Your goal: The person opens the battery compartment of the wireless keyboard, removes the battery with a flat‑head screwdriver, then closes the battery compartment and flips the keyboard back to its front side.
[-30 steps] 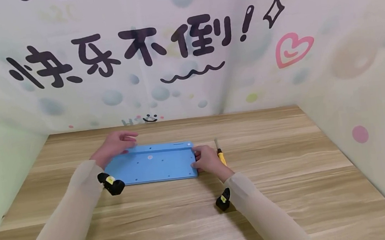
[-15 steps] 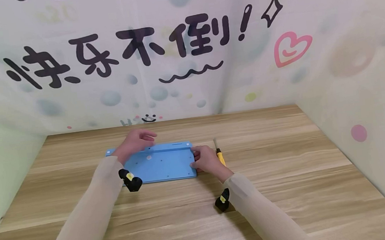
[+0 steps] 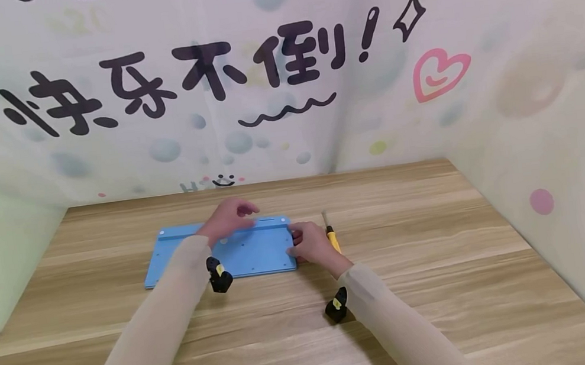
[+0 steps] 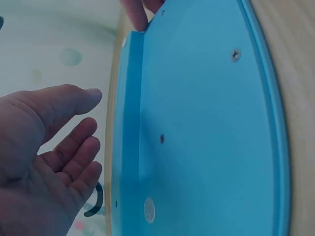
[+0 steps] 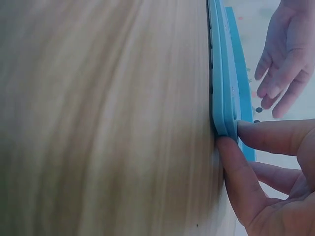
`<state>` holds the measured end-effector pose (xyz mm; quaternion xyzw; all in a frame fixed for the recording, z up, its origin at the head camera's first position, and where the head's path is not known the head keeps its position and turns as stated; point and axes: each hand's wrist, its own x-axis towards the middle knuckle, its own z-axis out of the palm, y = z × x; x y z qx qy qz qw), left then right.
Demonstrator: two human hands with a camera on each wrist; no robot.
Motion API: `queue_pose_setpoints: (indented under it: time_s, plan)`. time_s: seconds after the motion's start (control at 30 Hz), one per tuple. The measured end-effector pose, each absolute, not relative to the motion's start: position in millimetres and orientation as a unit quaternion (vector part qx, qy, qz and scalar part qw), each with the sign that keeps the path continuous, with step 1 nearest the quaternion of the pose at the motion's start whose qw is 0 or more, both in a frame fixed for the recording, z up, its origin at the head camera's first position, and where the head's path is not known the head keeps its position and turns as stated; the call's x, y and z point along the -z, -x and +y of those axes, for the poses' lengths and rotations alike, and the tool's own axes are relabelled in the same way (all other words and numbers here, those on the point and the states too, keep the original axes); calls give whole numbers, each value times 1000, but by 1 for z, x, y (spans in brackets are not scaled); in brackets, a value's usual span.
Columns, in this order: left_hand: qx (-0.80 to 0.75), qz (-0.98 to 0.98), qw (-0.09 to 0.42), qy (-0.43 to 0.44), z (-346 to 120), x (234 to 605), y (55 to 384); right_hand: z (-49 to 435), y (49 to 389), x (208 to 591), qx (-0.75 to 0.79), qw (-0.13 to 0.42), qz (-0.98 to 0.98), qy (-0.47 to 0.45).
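Observation:
A light-blue keyboard (image 3: 257, 256) lies face down on the wooden table, its flat back and raised far strip facing up. Small screws (image 4: 236, 55) and a round pale dot (image 4: 149, 210) show on that back. My right hand (image 3: 314, 242) pinches the keyboard's right edge; in the right wrist view its thumb lies on the upper side and a finger underneath. Over the far strip hovers my left hand (image 3: 231, 217), fingers loosely bent and holding nothing. In the left wrist view a gap shows between the left hand (image 4: 54, 142) and the keyboard.
A screwdriver (image 3: 333, 239) with a yellow-and-black handle lies just right of my right hand, shaft pointing away. Wood-grain tabletop (image 3: 421, 288) surrounds the keyboard. A printed white cloth (image 3: 161, 154) stands along the table's back edge, with side panels left and right.
My left hand has moved rightward over the keyboard, from its left end to past the middle, uncovering the left end. The right hand keeps its pinch on the right edge.

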<state>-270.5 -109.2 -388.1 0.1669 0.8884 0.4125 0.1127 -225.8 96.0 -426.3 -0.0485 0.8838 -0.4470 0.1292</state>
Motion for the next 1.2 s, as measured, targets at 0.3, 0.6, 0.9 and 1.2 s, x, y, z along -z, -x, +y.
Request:
queue_pose_setpoints:
  time_s: [0.3, 0.6, 0.9, 1.2]
  plan:
    - [-385, 900, 127, -162, -92, 390, 270, 96, 225, 426, 444, 130, 885, 54]
    - [-369, 908, 131, -152, -88, 398, 276, 97, 224, 426, 443, 125, 886, 57]
    - [-349, 912, 145, -160, -88, 400, 284, 98, 224, 427, 449, 120, 884, 61]
    - [-319, 914, 167, -190, -90, 397, 292, 97, 226, 428, 447, 122, 884, 62]
